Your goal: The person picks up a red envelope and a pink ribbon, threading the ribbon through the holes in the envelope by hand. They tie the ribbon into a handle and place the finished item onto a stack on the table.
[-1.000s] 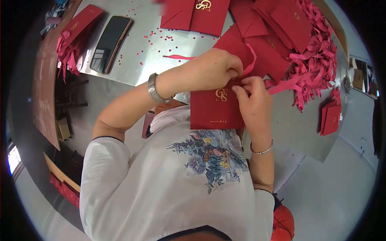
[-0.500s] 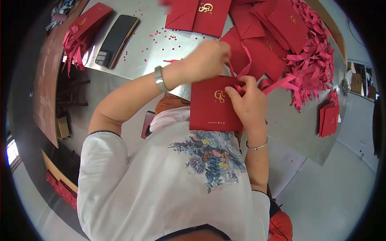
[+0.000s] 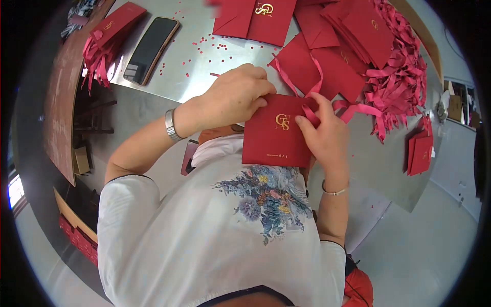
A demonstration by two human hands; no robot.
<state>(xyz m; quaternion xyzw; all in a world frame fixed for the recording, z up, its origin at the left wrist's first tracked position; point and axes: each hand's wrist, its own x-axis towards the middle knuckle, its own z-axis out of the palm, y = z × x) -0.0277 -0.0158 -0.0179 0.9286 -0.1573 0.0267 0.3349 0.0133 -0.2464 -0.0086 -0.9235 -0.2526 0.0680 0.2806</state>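
Note:
A small red paper bag (image 3: pixel 268 140) with a gold monogram is held upright in front of my white flowered shirt. My left hand (image 3: pixel 238 94), with a watch on the wrist, is closed at the bag's upper left corner, thumb and fingers pinched there. At the upper right, my right hand (image 3: pixel 327 130) grips the bag between thumb and fingers, a loop of pink ribbon (image 3: pixel 309 115) showing beside the thumb. Another ribbon (image 3: pixel 319 77) rises in a loop beyond the bag's top edge. What lies under my left fingertips is partly hidden.
Ahead on the metal table (image 3: pixel 199 77) are a large red bag (image 3: pixel 271 25), stacked red bags (image 3: pixel 358 30) and a heap of pink ribbons (image 3: pixel 394 82). A phone (image 3: pixel 151 51) and ribboned bags (image 3: pixel 117 23) lie left. Small red paper dots are scattered between.
My left hand has come down and left from above the bag to its upper left corner. My right hand has shifted slightly right and down, still gripping the bag.

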